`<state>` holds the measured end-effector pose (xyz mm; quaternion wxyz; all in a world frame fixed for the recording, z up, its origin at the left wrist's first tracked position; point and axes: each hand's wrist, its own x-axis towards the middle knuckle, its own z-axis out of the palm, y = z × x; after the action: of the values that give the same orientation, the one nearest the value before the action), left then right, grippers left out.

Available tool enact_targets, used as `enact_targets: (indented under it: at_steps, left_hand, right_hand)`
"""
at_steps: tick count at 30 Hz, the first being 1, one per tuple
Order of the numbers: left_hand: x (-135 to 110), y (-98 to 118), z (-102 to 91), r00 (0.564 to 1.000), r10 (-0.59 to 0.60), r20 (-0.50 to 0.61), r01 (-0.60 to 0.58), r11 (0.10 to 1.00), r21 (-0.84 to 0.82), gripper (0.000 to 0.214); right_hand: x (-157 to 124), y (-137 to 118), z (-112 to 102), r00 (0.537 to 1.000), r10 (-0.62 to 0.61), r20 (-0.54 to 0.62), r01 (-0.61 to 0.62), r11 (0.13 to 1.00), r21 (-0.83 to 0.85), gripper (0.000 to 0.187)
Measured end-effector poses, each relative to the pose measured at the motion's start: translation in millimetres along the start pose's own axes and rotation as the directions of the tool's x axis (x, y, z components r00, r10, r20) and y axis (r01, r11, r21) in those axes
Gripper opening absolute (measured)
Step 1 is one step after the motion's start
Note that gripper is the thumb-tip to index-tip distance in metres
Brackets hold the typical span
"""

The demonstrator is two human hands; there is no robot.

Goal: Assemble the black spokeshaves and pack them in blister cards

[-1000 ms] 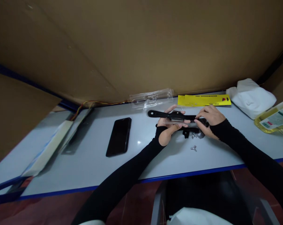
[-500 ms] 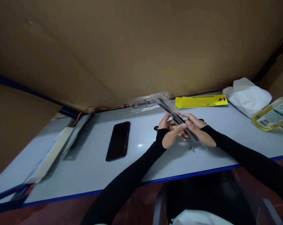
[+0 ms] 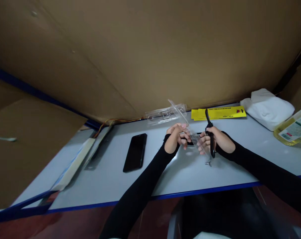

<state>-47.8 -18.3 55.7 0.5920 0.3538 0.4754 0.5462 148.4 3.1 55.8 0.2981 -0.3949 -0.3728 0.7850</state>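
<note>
My left hand [image 3: 177, 136] is closed on a clear plastic blister pack [image 3: 181, 114], which slants down to the right between my hands. In my right hand [image 3: 216, 138] is a black spokeshave [image 3: 211, 142], held nearly upright with its handles pointing up and down. The pack's lower part passes in front of my right fingers. On the table below lies a small silver three-armed metal piece [image 3: 208, 163]. Behind my hands lies another black object [image 3: 190, 143], mostly hidden, its kind unclear.
Two yellow printed cards [image 3: 222, 113] and a clear plastic shell [image 3: 162, 114] lie along the back wall. A black phone [image 3: 135, 152] is to the left. At right are a white cloth bundle [image 3: 267, 108] and a bottle of yellow liquid [image 3: 293, 127]. Flat packages [image 3: 75, 162] stand far left.
The spokeshave has come out of the plastic pack, which both hands held together before. My hands have moved apart, the spokeshave now in the right, the pack in the left. The view has shifted slightly.
</note>
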Motion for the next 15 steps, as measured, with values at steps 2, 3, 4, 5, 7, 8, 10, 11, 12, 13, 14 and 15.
enact_targets:
  at_steps: [2, 3, 4, 5, 7, 8, 10, 11, 12, 13, 14, 15]
  left_hand:
    - [3.0, 8.1, -14.2, 0.995, 0.048, 0.083, -0.044, 0.998, -0.048, 0.053]
    - [3.6, 12.0, -21.1, 0.99, 0.05, 0.131, -0.042, 0.997, -0.066, 0.055]
    - [4.0, 15.1, -27.3, 0.985, 0.035, 0.17, -0.022, 0.996, -0.081, 0.058]
    - [4.7, 16.8, -32.6, 0.98, 0.012, 0.197, 0.007, 0.996, -0.094, 0.062]
    - [7.9, 15.1, -40.5, 0.977, -0.049, 0.206, 0.072, 0.992, -0.108, 0.068]
    - [11.1, 12.0, -43.0, 0.981, -0.078, 0.176, 0.098, 0.989, -0.107, 0.067]
    - [20.6, 3.3, -46.5, 0.994, -0.103, 0.023, 0.105, 0.988, -0.111, 0.055]
    - [26.6, -0.9, -48.2, 0.993, -0.093, -0.078, 0.084, 0.99, -0.117, 0.048]
    - [33.2, -4.1, -50.4, 0.981, -0.071, -0.182, 0.049, 0.991, -0.123, 0.042]
    - [40.2, -6.2, -53.4, 0.961, -0.04, -0.274, 0.005, 0.992, -0.129, 0.038]
    - [47.1, -6.8, -57.5, 0.936, -0.009, -0.352, -0.04, 0.991, -0.13, 0.034]
    - [53.9, -6.3, -62.5, 0.907, 0.018, -0.42, -0.076, 0.99, -0.122, 0.031]
  right_hand:
    - [0.9, -6.2, -6.4, 0.996, 0.022, -0.088, -0.02, 1.0, 0.022, 0.016]
    - [1.1, -9.0, -10.3, 0.992, 0.024, -0.127, -0.023, 1.0, 0.011, 0.013]
    - [1.4, -11.2, -14.3, 0.988, -0.008, -0.157, 0.005, 1.0, -0.022, 0.013]
    - [1.6, -12.8, -18.0, 0.984, -0.048, -0.173, 0.036, 0.997, -0.071, 0.014]
    - [1.9, -14.2, -23.2, 0.98, -0.095, -0.176, 0.066, 0.985, -0.162, 0.02]
    - [1.8, -14.4, -24.2, 0.978, -0.11, -0.176, 0.077, 0.98, -0.183, 0.022]
    - [1.2, -15.2, -23.4, 0.971, -0.143, -0.192, 0.109, 0.978, -0.177, 0.024]
    - [0.7, -16.0, -22.1, 0.965, -0.159, -0.206, 0.127, 0.979, -0.162, 0.023]
    - [0.1, -17.0, -20.7, 0.961, -0.167, -0.219, 0.136, 0.979, -0.15, 0.021]
    - [-0.4, -18.1, -19.6, 0.959, -0.167, -0.228, 0.136, 0.98, -0.147, 0.018]
    - [-0.8, -19.2, -18.8, 0.959, -0.161, -0.234, 0.128, 0.98, -0.15, 0.015]
    - [-1.1, -19.9, -18.4, 0.96, -0.153, -0.236, 0.118, 0.981, -0.154, 0.013]
